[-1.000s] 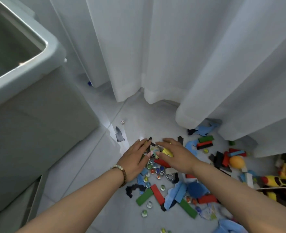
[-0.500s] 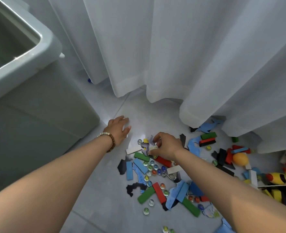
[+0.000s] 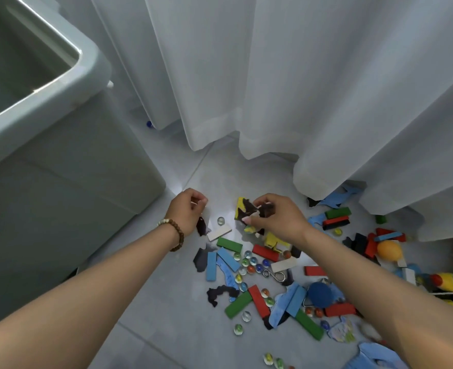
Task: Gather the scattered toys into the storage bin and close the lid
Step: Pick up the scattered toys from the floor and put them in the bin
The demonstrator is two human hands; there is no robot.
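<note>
The storage bin (image 3: 87, 65) stands open at far left, with no lid in view. The toy pile (image 3: 260, 275) covers the floor at near right, mostly ungathered. Since half a second ago both hands have lifted pickups: the right hand (image 3: 276, 218) pinches yellow-and-dark flat pieces (image 3: 242, 209), and the left hand (image 3: 189, 211) is curled round a small pale item (image 3: 194, 202). Transfer to the bin is judged next.

I read the storage bin (image 3: 60, 182) as smooth plastic with a soft sheen, the curtain (image 3: 273, 75) as matt white cloth, the floor (image 3: 167, 328) as glossy tile. The marbles (image 3: 248, 262) look like shiny glass, the blocks (image 3: 229, 245) matt painted, the puzzle pieces (image 3: 246, 209) matt card, the hook (image 3: 274, 275) bright metal.
</note>
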